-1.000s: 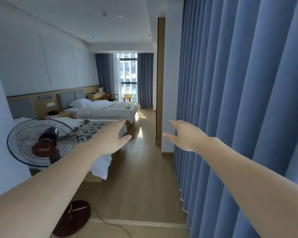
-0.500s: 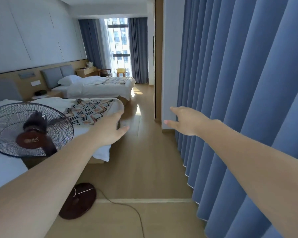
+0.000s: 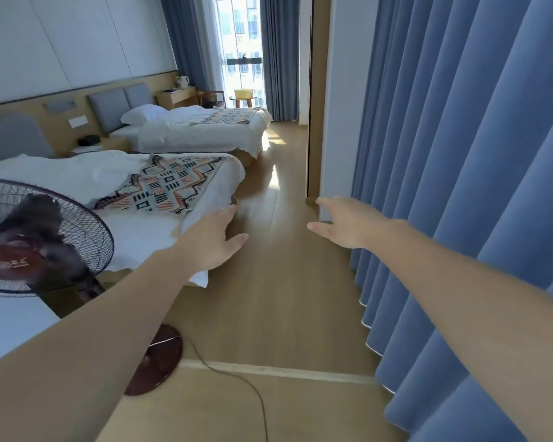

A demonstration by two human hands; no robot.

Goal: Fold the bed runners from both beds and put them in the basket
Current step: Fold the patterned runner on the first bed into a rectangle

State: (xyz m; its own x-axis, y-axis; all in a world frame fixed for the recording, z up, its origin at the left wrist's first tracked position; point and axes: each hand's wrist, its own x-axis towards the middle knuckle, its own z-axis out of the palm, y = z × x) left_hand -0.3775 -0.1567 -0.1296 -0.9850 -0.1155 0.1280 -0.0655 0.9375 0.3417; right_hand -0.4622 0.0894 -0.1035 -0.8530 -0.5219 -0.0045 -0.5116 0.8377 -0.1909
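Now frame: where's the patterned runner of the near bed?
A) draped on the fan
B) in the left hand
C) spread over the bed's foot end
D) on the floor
C: the runner lies spread over the foot end of the near bed, while the left hand and right hand are open and hold nothing.

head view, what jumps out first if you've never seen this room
Two bare arms reach forward, the left hand and right hand open and empty. On the left, the near bed carries a bold patterned runner, with a black fan in front of it. A tall blue curtain fills the right side.
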